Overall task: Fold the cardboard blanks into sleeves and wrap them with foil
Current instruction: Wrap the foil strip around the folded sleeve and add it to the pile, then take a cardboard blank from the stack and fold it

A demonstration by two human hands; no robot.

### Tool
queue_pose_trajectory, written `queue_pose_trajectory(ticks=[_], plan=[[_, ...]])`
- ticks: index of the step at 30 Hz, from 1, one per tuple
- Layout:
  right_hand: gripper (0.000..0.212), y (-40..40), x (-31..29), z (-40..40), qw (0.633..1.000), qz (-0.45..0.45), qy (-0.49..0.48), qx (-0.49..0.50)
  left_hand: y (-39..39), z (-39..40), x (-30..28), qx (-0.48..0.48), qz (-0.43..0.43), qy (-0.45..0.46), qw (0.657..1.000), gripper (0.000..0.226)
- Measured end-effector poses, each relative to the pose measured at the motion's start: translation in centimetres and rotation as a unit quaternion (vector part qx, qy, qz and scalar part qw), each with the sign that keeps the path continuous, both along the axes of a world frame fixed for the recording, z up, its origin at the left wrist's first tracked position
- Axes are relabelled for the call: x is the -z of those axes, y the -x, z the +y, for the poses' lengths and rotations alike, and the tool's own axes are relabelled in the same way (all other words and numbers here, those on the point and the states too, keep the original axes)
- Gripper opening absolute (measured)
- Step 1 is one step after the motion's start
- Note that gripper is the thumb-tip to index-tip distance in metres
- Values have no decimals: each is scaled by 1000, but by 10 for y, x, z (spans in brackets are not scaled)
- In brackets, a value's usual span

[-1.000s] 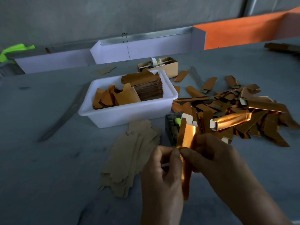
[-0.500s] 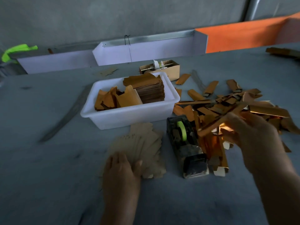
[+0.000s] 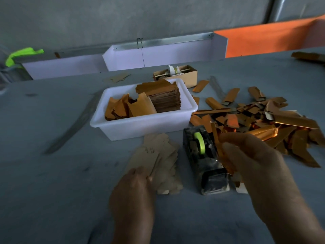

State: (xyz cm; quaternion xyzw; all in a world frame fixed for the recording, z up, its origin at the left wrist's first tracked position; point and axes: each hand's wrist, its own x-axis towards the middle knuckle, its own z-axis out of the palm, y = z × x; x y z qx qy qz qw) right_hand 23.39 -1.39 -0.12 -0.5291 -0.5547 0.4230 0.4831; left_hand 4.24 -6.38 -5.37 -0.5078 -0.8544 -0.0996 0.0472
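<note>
— What's in the white tub (image 3: 140, 124)?
— A neat stack of brown cardboard blanks (image 3: 165, 99) at its right end, loose orange pieces (image 3: 126, 108) tumbled at the left. Behind it an open cardboard box (image 3: 186, 76) holds a spindle with a small roll.

— And the hands?
— The left hand (image 3: 135, 187) pinches the edge of the flat blanks (image 3: 158, 155) fanned on the desk (image 3: 52, 173). The right hand (image 3: 253, 155) grasps a copper foil strip (image 3: 217, 138) beside the tape dispenser (image 3: 204, 155).

— Finished work?
— Foil-wrapped sleeves (image 3: 263, 124) heaped right of the tub.
</note>
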Motion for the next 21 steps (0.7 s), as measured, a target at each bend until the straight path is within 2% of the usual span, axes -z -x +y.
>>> queue_pose_trajectory(ticks=[5, 6, 7, 10, 14, 17, 20, 21], plan=[[16, 20, 2, -13, 990, -6, 42, -135, 2, -1, -2, 8, -47, -32, 998, 10], [15, 23, 3, -15, 987, -10, 50, -152, 0, -1, -3, 16, -65, -58, 996, 7], [14, 27, 6, -17, 984, -6, 65, -168, -3, -1, -3, 26, -77, -104, 991, 14], [16, 40, 15, -22, 964, 76, 154, -202, -21, -5, -10, 86, -56, -237, 966, 21], [20, 46, 16, -23, 923, 202, 247, -215, -53, -8, -16, 193, -71, -268, 941, 19], [25, 38, 14, -19, 897, 290, 266, -204, -54, -7, -19, 228, -155, -282, 919, 19], [26, 32, 14, -17, 880, 323, 282, -203, -48, -6, -26, 149, -317, -354, 867, 10], [25, 31, 14, -16, 879, 324, 286, -203, -44, -7, -27, 115, -341, -367, 858, 12]])
